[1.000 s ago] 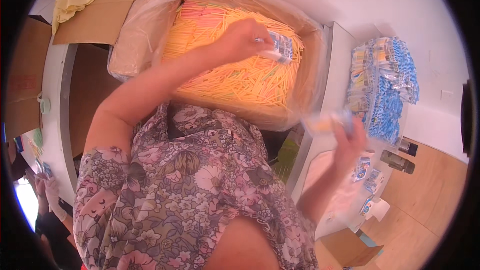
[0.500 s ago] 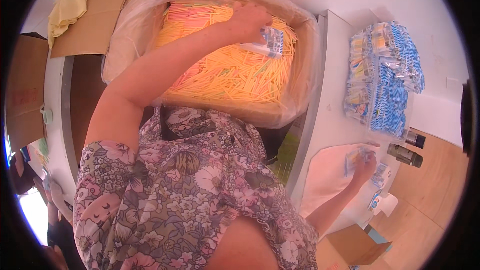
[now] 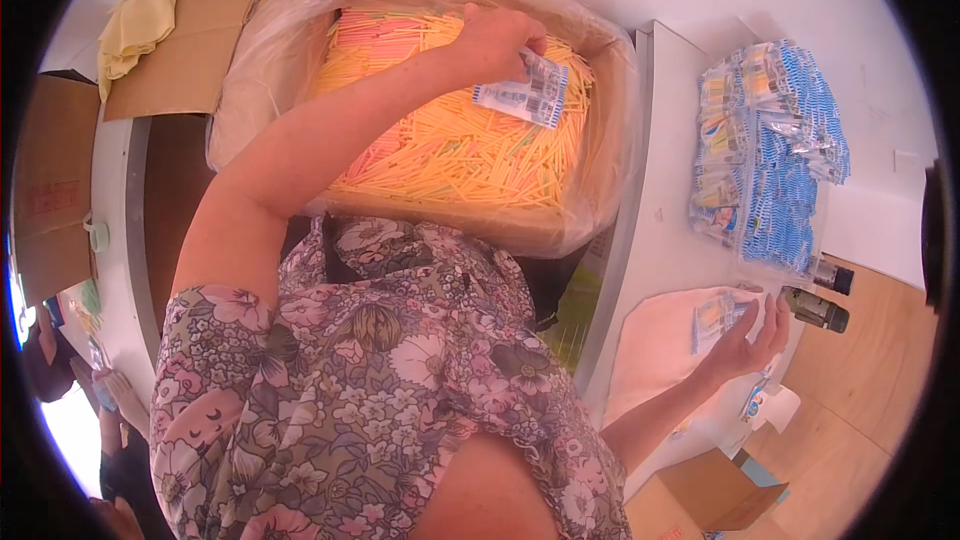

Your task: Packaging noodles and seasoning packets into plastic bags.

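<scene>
My left hand (image 3: 500, 45) pinches one end of a small clear-and-blue printed packet (image 3: 522, 98). The packet hangs over a large lined carton (image 3: 430, 210) filled with thin yellow, pink and green sticks (image 3: 460, 155). Off to the right, my right hand (image 3: 752, 345) has its fingers spread and grips nothing. Beside its fingertips a second such packet (image 3: 712, 322) lies on a pink cloth (image 3: 650, 340); part of that packet is behind the hand.
A dense stack of similar packets (image 3: 775, 160) stands on the right-hand table (image 3: 660, 160). Near it are dark-capped cylinders (image 3: 818, 310) and an opened cardboard box (image 3: 725, 490). At upper left, a yellow cloth (image 3: 137, 35) drapes a cardboard flap (image 3: 190, 55). Another person's hand (image 3: 122, 395) shows at far left.
My right hand has let go of the packet on the pink cloth, opened and moved slightly right. The packet in my left hand has tilted and dropped a little lower.
</scene>
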A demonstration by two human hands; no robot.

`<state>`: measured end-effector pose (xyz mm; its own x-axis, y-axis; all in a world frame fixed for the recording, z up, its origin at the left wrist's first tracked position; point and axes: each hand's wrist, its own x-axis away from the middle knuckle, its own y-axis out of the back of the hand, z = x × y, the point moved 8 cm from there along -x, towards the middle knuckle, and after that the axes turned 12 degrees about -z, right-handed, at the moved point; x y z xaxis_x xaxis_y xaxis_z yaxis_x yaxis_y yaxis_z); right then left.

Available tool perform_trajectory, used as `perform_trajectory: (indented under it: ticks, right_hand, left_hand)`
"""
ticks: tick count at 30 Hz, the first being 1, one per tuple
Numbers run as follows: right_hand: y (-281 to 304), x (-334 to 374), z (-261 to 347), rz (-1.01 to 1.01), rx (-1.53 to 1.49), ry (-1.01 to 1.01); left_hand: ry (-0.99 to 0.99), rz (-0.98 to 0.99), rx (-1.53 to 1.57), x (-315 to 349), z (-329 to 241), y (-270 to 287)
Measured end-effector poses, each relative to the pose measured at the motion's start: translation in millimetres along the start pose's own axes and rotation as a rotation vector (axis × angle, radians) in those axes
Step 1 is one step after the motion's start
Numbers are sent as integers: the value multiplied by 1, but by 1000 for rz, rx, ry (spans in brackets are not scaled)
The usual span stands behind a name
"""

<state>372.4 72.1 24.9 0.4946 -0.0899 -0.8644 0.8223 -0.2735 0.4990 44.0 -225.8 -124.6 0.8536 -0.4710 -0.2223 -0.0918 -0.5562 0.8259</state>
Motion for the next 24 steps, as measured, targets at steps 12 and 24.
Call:
perform_trajectory:
  ticks: [12,24]
  right_hand:
    - [-154,-18,236,518,-892,-335]
    - [-196,-61,378,787,-1417,-276]
  left_hand:
    - [-51,17,566,31,-25,36]
    - [200,-288,542,74,60,150]
